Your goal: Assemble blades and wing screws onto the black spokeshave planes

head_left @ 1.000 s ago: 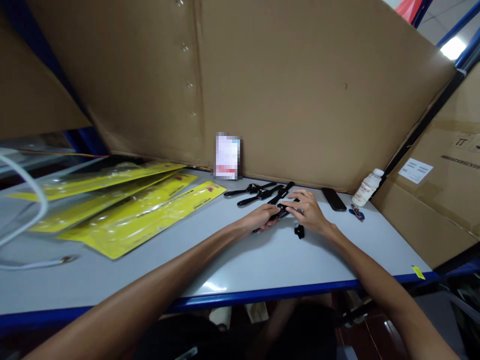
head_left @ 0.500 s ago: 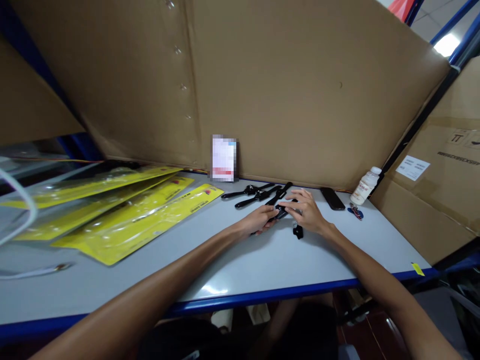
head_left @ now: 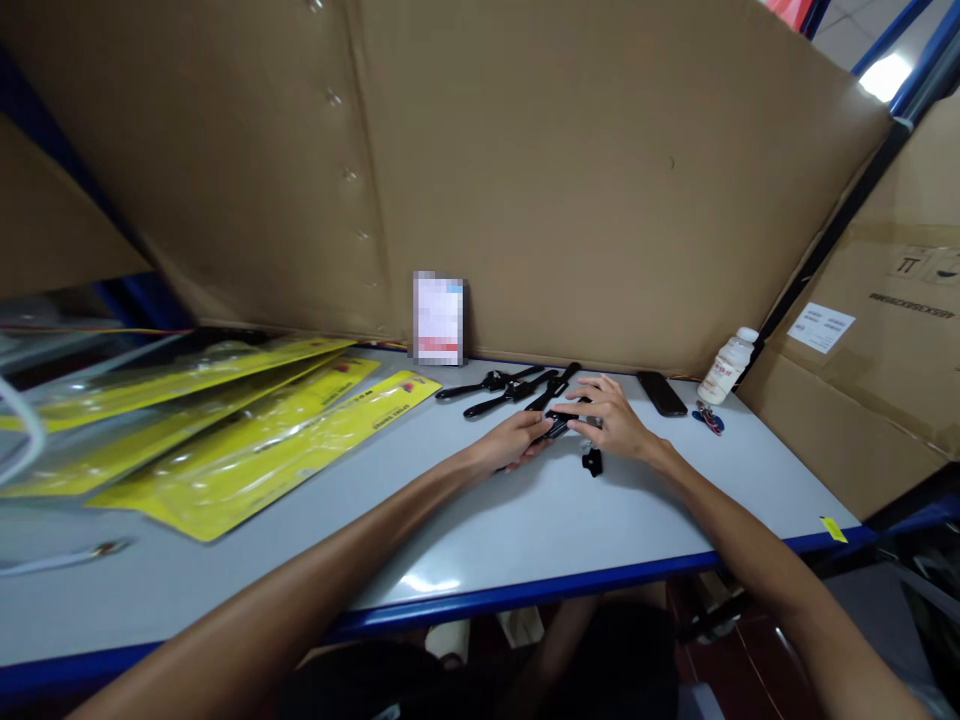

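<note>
My left hand (head_left: pixel 519 440) is closed around the near handle of a black spokeshave (head_left: pixel 557 426), which it holds just over the table. My right hand (head_left: pixel 613 420) bends over the far half of the same tool, its fingertips against it. Those fingers partly cover the middle and far handle. Just below the right hand, a small black part (head_left: pixel 592 462) lies on the tabletop. Behind my hands are several more black spokeshaves (head_left: pixel 501 402), laid side by side at a slant.
Yellow blister packs (head_left: pixel 300 455) overlap on the left of the table (head_left: pixel 480 530). A white cable (head_left: pixel 67 560) lies nearer. At the back, a blurred white card (head_left: pixel 439 320) leans on cardboard (head_left: pixel 555 180). A phone (head_left: pixel 661 394), white bottle (head_left: pixel 727 368) and small blue item (head_left: pixel 708 418) sit right.
The view has shifted slightly. My right fingers have moved a little on the spokeshave, while my left hand keeps its hold.
</note>
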Available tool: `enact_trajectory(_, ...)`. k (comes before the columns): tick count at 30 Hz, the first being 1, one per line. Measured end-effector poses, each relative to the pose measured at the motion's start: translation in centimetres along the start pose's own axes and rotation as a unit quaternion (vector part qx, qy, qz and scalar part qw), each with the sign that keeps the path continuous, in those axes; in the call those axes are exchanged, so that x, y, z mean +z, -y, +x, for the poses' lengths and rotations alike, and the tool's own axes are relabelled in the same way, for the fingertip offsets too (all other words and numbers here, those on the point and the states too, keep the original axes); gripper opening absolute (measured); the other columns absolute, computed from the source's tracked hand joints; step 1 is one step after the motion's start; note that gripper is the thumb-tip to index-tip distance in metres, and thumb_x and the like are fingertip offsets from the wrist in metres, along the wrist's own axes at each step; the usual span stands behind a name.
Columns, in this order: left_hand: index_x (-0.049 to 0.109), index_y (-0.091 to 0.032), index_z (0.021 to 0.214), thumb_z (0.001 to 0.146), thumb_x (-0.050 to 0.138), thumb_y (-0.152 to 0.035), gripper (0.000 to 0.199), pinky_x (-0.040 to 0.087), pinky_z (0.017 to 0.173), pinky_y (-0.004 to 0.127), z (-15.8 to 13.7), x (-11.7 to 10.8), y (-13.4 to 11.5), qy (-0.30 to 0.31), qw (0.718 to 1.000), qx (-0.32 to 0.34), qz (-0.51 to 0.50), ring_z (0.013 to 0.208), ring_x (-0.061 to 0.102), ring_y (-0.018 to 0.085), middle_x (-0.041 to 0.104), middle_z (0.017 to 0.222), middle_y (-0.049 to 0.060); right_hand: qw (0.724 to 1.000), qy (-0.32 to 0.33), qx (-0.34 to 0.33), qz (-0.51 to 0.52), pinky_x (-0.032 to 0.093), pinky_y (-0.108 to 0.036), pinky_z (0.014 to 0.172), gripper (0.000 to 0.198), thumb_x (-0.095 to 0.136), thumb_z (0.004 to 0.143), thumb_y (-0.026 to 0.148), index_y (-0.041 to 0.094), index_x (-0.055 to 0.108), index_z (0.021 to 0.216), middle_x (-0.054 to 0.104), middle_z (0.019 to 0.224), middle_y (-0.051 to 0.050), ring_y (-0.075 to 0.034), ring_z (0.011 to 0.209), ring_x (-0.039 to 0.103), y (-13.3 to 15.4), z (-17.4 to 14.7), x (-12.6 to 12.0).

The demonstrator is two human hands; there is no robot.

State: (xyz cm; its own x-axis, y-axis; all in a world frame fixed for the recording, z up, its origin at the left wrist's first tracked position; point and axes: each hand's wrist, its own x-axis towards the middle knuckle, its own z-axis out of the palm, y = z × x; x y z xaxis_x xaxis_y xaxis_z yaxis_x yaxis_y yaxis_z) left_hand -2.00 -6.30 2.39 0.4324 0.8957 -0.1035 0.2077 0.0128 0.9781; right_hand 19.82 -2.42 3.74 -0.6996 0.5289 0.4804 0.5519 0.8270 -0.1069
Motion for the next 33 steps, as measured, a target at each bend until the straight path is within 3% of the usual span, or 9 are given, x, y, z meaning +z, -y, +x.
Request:
enact_trajectory(12,0.044,-0.022,0.072,0.096,0.050,-0.045,0.033,0.019,0.035,0.021,0.1,0.1,0.2,-0.010,1.000,-0.006,-0.002,0.038,0.026,0.007,0.036,0.051,-0.009,1.000,-0.005,0.002,0.007,0.031,-0.057,0.113,0.035,0.068,0.092,0.021,0.037,0.070,0.123,0.068,0.127,-0.004,-0.026,0.133,0.047,0.1,0.1,0.0)
enact_trajectory(15,0.043,-0.022,0.071,0.097,0.048,-0.041,0.033,0.019,0.035,0.021,0.4,0.1,0.3,-0.019,1.000,-0.015,-0.003,0.038,0.026,0.007,0.037,0.051,-0.009,0.994,-0.084,0.043,0.051,0.038,-0.050,0.110,0.031,0.068,0.090,0.022,0.032,0.072,0.119,0.067,0.130,-0.005,-0.024,0.128,0.053,-0.3,0.2,-0.4)
enact_trajectory(18,0.045,-0.021,0.073,0.099,0.044,-0.036,0.030,0.018,0.036,0.022,0.5,0.1,0.4,-0.030,0.999,-0.024,-0.010,0.038,0.026,0.007,0.037,0.052,-0.008,0.975,-0.173,0.122,0.068,0.045,-0.042,0.103,0.025,0.058,0.094,0.024,0.024,0.074,0.114,0.071,0.119,-0.008,-0.021,0.113,0.061,-1.5,0.1,-1.4)
enact_trajectory(21,0.046,-0.021,0.075,0.099,0.042,-0.035,0.029,0.017,0.036,0.022,0.4,0.1,0.3,-0.036,0.999,-0.028,-0.021,0.039,0.027,0.008,0.036,0.053,-0.008,0.962,-0.193,0.185,0.055,0.050,-0.036,0.088,0.027,0.050,0.095,0.023,0.018,0.076,0.100,0.074,0.101,-0.009,-0.021,0.096,0.065,-3.6,-0.2,-2.2)
enact_trajectory(24,0.046,-0.021,0.074,0.099,0.043,-0.036,0.029,0.017,0.036,0.022,0.2,0.1,0.2,-0.038,0.999,-0.027,-0.027,0.039,0.026,0.008,0.035,0.053,-0.008,0.958,-0.160,0.231,0.049,0.048,-0.029,0.073,0.022,0.054,0.088,0.021,0.017,0.076,0.088,0.075,0.085,-0.006,-0.018,0.076,0.065,-5.5,-0.7,-2.5)
enact_trajectory(28,0.047,-0.020,0.074,0.098,0.046,-0.040,0.030,0.017,0.036,0.020,0.1,0.2,0.2,-0.038,0.999,-0.021,-0.029,0.039,0.027,0.007,0.037,0.054,-0.008,0.965,-0.061,0.249,0.064,0.042,-0.024,0.063,0.016,0.061,0.082,0.019,0.016,0.076,0.081,0.070,0.066,-0.001,-0.014,0.061,0.059,-6.7,-1.1,-2.2)
enact_trajectory(33,0.046,-0.020,0.072,0.098,0.045,-0.039,0.032,0.018,0.035,0.019,0.1,0.2,0.3,-0.041,0.999,-0.023,-0.024,0.038,0.027,0.006,0.037,0.052,-0.009,0.966,0.063,0.236,0.086,0.042,-0.022,0.066,0.009,0.069,0.078,0.019,0.017,0.077,0.083,0.072,0.074,-0.001,-0.013,0.068,0.061,-6.2,-1.1,-1.5)
